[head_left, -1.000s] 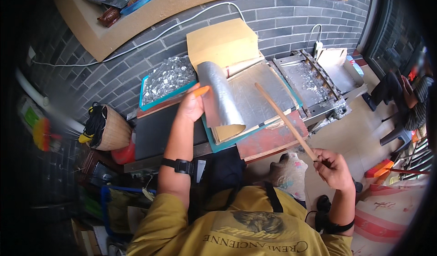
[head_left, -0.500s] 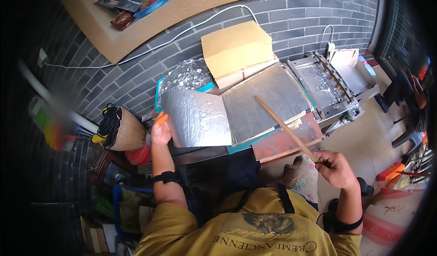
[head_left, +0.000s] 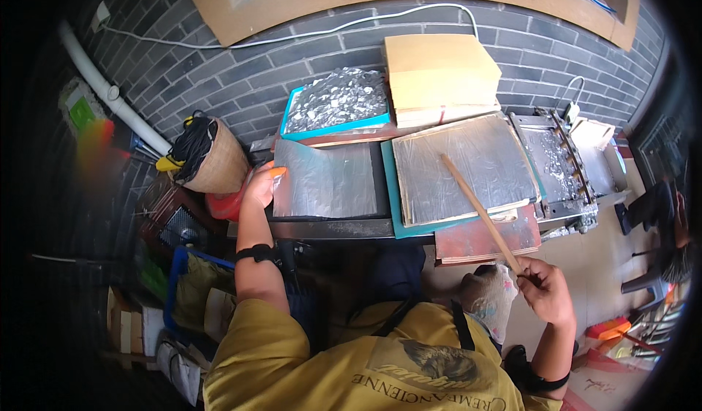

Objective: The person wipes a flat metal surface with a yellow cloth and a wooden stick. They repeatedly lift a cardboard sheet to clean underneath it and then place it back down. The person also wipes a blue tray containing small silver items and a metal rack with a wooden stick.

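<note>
Foil (head_left: 329,181) farther left, lettered shirt (head_left: 336,356) below

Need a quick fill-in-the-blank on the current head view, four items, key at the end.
1. The right hand grips a stick made of ____.
2. The left hand holds the silver sheet by its ____ edge (left or right).
3. The cover on a digit of that hand is ____ in colour.
4. The tray of silvery scraps sits to the ____ of the yellow paper stack.

Missing words: wood; left; orange; left.
</note>
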`<control>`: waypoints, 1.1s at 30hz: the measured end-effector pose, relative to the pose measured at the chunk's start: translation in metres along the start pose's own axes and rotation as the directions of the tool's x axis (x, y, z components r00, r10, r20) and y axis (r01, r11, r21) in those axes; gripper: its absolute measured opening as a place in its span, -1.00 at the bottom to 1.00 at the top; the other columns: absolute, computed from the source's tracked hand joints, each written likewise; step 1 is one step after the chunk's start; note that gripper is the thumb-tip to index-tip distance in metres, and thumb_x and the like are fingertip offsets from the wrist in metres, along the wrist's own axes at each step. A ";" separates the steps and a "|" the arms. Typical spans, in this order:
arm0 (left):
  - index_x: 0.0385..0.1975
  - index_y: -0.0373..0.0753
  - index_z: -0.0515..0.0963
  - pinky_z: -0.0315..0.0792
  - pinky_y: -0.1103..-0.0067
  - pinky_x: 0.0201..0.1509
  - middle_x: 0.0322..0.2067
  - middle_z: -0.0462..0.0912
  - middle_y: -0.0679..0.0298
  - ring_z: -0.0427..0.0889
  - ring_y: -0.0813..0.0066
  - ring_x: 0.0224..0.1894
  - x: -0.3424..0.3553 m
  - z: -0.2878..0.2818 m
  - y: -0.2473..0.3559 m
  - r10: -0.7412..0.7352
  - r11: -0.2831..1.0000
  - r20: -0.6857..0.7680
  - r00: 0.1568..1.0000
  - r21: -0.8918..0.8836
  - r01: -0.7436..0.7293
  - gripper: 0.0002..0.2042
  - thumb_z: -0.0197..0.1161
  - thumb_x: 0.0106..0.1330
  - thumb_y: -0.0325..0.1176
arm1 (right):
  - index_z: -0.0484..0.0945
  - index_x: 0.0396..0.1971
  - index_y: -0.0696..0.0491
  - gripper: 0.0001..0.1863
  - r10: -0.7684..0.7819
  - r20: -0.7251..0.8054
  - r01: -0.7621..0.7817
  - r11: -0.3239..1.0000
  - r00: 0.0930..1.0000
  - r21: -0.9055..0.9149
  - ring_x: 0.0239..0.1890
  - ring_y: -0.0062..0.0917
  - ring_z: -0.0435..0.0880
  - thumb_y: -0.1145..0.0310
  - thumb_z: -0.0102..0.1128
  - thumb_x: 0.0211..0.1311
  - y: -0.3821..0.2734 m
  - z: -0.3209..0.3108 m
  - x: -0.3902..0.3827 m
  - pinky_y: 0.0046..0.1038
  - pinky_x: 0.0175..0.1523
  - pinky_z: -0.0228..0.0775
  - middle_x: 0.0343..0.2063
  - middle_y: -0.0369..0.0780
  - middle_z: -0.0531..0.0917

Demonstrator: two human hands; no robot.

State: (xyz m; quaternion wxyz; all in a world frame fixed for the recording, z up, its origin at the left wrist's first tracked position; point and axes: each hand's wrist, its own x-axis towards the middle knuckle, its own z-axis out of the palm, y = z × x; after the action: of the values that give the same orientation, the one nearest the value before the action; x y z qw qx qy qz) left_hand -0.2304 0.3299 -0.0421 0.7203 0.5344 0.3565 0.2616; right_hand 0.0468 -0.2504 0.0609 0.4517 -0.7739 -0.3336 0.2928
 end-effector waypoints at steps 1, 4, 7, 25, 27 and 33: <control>-0.10 -0.23 0.52 0.47 0.55 -0.18 -0.28 0.64 0.31 0.62 0.48 -0.27 0.002 -0.005 -0.002 -0.014 0.999 -0.023 1.000 0.036 0.015 -0.76 0.16 0.22 -0.50 | 0.55 -0.08 0.19 -0.66 0.020 -0.005 -0.020 1.000 1.000 -0.010 -0.50 -0.69 0.38 0.64 0.12 0.08 -0.001 0.000 0.001 -0.58 -0.36 0.33 -0.59 -0.31 0.49; -0.13 -0.24 0.54 0.46 0.58 -0.25 -0.32 0.63 0.32 0.61 0.51 -0.33 0.006 -0.006 -0.005 -0.037 0.991 -0.056 0.998 0.123 0.044 -0.78 0.16 0.21 -0.49 | 0.53 -0.05 0.21 -0.64 0.040 0.006 -0.040 0.999 0.999 0.023 -0.48 -0.71 0.40 0.67 0.10 0.10 -0.002 0.002 0.003 -0.60 -0.34 0.33 -0.55 -0.33 0.52; -0.17 -0.24 0.56 0.45 0.58 -0.27 -0.36 0.63 0.32 0.60 0.52 -0.36 0.009 -0.012 -0.006 -0.060 0.971 -0.065 0.996 0.226 0.074 -0.79 0.17 0.19 -0.48 | 0.51 -0.02 0.22 -0.62 0.050 0.030 -0.052 0.997 0.998 0.059 -0.46 -0.73 0.41 0.71 0.07 0.11 -0.006 0.004 0.005 -0.62 -0.33 0.33 -0.53 -0.34 0.54; -0.09 -0.34 0.51 0.55 0.49 -0.04 -0.22 0.65 0.13 0.66 0.34 -0.15 -0.019 0.031 -0.023 -0.071 0.989 -0.013 0.997 0.129 0.072 -0.73 0.15 0.30 -0.33 | 0.45 0.03 0.25 -0.59 0.033 -0.068 -0.028 0.997 0.997 0.072 -0.74 -0.83 0.27 0.71 -0.07 0.15 0.010 -0.008 -0.012 -0.74 -0.64 0.05 -0.64 -0.42 0.41; -0.13 -0.34 0.52 0.56 0.52 -0.10 -0.27 0.65 0.15 0.66 0.39 -0.23 -0.019 0.038 -0.018 -0.104 0.981 -0.069 0.992 0.157 0.114 -0.77 0.11 0.31 -0.36 | 0.44 0.04 0.26 -0.60 0.042 -0.074 -0.034 0.993 0.996 0.114 -0.75 -0.82 0.27 0.71 -0.05 0.15 0.012 -0.008 -0.012 -0.73 -0.65 0.05 -0.66 -0.42 0.41; -0.09 -0.28 0.54 0.48 0.60 -0.29 -0.35 0.64 0.29 0.58 0.54 -0.39 -0.023 0.128 -0.024 0.301 0.844 -0.057 0.952 0.482 -0.238 -0.73 0.26 0.24 -0.36 | 0.44 0.04 0.27 -0.61 0.007 -0.111 0.007 0.992 0.994 0.125 -0.76 -0.81 0.29 0.69 -0.02 0.17 0.009 -0.002 -0.013 -0.72 -0.65 0.07 -0.68 -0.40 0.40</control>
State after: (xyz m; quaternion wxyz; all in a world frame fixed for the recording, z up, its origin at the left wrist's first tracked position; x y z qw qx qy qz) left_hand -0.1429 0.2313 -0.0374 0.5006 0.7190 0.3767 0.3008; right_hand 0.0429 -0.2649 0.0561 0.5173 -0.7591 -0.2891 0.2694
